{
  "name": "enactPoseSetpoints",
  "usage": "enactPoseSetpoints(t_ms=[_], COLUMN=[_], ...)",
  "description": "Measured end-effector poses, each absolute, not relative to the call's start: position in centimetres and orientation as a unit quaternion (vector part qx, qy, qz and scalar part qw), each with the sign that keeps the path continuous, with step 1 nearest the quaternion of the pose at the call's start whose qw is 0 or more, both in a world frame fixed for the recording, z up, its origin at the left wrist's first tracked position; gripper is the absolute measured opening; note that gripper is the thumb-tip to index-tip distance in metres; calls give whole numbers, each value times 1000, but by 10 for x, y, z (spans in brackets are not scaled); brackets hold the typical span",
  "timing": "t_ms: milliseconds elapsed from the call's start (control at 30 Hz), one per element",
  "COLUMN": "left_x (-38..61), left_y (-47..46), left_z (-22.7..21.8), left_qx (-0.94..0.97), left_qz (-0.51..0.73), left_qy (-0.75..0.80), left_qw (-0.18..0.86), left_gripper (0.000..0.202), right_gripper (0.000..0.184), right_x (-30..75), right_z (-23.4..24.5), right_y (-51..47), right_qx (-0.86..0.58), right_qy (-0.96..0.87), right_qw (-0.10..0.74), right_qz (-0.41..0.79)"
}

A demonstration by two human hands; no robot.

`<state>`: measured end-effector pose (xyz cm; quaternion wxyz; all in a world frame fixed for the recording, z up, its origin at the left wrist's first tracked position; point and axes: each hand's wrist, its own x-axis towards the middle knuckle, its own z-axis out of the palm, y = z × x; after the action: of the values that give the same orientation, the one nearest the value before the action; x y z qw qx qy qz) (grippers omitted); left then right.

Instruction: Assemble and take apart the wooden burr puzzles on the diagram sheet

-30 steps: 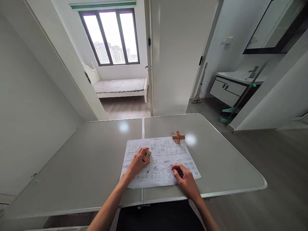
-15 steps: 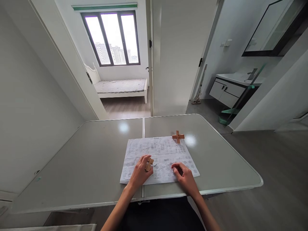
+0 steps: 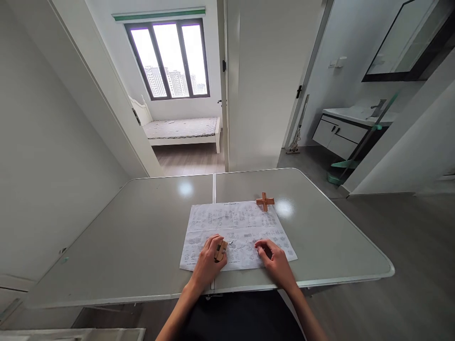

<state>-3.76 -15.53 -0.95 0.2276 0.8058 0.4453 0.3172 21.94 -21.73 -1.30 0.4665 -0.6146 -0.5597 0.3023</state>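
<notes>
My left hand (image 3: 208, 259) is closed around a small light-brown wooden block (image 3: 221, 251) with notched edges, held over the left part of a printed sheet (image 3: 249, 232). Right beside the block is a small shiny thing (image 3: 231, 243), too small to name. My right hand (image 3: 273, 258) rests near the lower right of the sheet, thumb and fingers curled together; whatever they hold, if anything, is hidden. A reddish-brown wooden cross (image 3: 265, 201) lies on the sheet's far right corner.
Under the sheet is a grey table (image 3: 142, 237) with a pale rim and a seam down its middle. Beyond it stand a bed (image 3: 183, 128) below a window and a white door (image 3: 263, 85). At the right are a washbasin cabinet (image 3: 341, 135) and a green dustpan (image 3: 334, 178).
The wooden block in my left hand has turned slightly and sits a little lower. My right hand keeps its curled pose. The whole view has shifted slightly.
</notes>
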Motion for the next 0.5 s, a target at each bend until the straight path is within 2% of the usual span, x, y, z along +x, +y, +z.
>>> enactPoseSetpoints(t_ms=[500], left_x=[-40], left_y=[-156], left_z=[-9], left_qx=[798], left_qz=[330], left_qy=[447], left_qw=[234], left_gripper=[51], right_gripper=[36], right_x=[218], right_z=[-14], right_y=[-216], right_qx=[-617], right_qy=[-563], right_qw=[474], right_qz=[277])
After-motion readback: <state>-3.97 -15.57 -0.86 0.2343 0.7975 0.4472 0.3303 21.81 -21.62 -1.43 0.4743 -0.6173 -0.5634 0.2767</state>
